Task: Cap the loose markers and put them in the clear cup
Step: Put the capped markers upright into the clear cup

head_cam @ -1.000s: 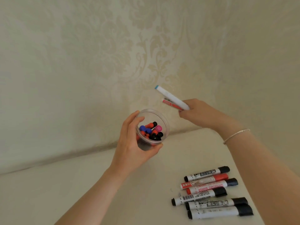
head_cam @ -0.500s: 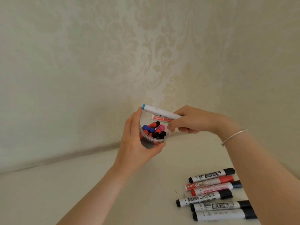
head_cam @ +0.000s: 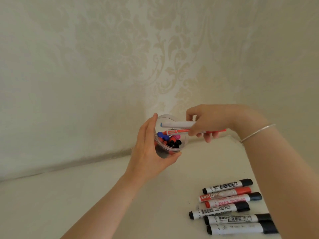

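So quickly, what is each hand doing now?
Left hand: holds the cup.
Right hand: grips two markers over the cup.

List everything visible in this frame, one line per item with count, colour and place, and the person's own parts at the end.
clear cup: one, transparent, held up off the table, tilted toward the camera.
caps in the cup: several, blue, red, black and pink; exact count unclear.
held markers: two, a white one with a blue end above a red-and-white one, lying across the cup's mouth.
markers on the table: six, white barrels, side by side at lower right; five with black caps, one with a red cap.
table: one, cream.
wall: cream patterned wallpaper.
bracelet: one, silver, right wrist.
left hand: grip round the cup.
right hand: grips both held markers.
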A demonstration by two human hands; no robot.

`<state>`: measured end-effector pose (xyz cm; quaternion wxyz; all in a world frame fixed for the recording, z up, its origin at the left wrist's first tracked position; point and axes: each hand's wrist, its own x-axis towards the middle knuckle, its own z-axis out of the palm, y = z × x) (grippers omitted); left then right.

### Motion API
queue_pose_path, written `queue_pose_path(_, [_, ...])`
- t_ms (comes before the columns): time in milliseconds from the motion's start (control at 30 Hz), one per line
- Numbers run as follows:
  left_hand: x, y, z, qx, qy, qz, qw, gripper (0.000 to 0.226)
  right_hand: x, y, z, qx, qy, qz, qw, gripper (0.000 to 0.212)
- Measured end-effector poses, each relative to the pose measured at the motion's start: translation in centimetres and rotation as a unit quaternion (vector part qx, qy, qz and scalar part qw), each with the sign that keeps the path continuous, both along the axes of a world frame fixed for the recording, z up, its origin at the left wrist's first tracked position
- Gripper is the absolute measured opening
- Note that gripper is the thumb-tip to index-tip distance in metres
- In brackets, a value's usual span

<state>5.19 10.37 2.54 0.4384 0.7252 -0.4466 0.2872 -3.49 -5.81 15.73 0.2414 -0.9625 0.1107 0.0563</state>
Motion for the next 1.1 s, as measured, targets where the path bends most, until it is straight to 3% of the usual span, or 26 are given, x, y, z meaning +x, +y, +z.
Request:
queue_pose_path(200, [-0.4,-0.5,-0.2,0.038,-0.047,-0.008,0.998,0.098,2.2,3.1,-1.6,-0.183,-0.170,-0.020,0.968,0.023])
queue_pose_path(267, [-0.3,-0.4,-0.2,0.036,-0.042,-0.005,0.998,0.100,2.6,3.6,-2.0,-0.142,-0.167,0.000,0.976,0.024])
queue_pose_path(367, [-0.2,-0.2,-0.2,0.031,-0.031,-0.002,0.999,0.101,2.5,3.2,-2.2,-0.001,-0.150,0.013,0.989,0.026])
queue_pose_path(467, [0.0,0.0,-0.2,0.026,-0.023,-0.001,0.999,0.102,2.4,2.6,-2.7,0.094,-0.195,0.022,0.976,0.024])
queue_pose_path(600, [0.1,-0.2,-0.4,0.022,-0.039,-0.015,0.999,0.102,3.0,3.0,-3.5,0.021,-0.209,0.041,0.977,0.027])
queue_pose_path(700, [0.1,-0.1,-0.5,0.017,-0.028,-0.019,0.999,0.103,3.5,3.1,-4.0,0.023,-0.197,0.047,0.979,0.037])
queue_pose_path(767, [0.2,0.1,-0.5,0.012,-0.019,-0.015,1.000,0.104,3.3,2.8,-4.1,0.066,-0.206,0.047,0.975,0.035])
queue_pose_path(900, [0.2,0.3,-0.5,0.001,-0.018,-0.014,1.000,0.104,2.8,2.7,-4.4,0.197,-0.238,0.044,0.950,0.013])
queue_pose_path(967, [0.1,0.1,-0.6,0.003,-0.038,-0.023,0.999,0.101,3.2,2.9,-4.9,0.122,-0.238,0.069,0.961,0.007])
queue_pose_path(1033, [-0.1,0.0,-0.6,0.001,-0.048,-0.028,0.998,0.099,3.7,3.1,-5.4,0.042,-0.205,0.089,0.974,0.018])
queue_pose_path(1100, [0.0,-0.1,-0.7,-0.006,-0.054,-0.027,0.998,0.097,3.8,3.1,-5.3,0.043,-0.196,0.095,0.975,0.031])
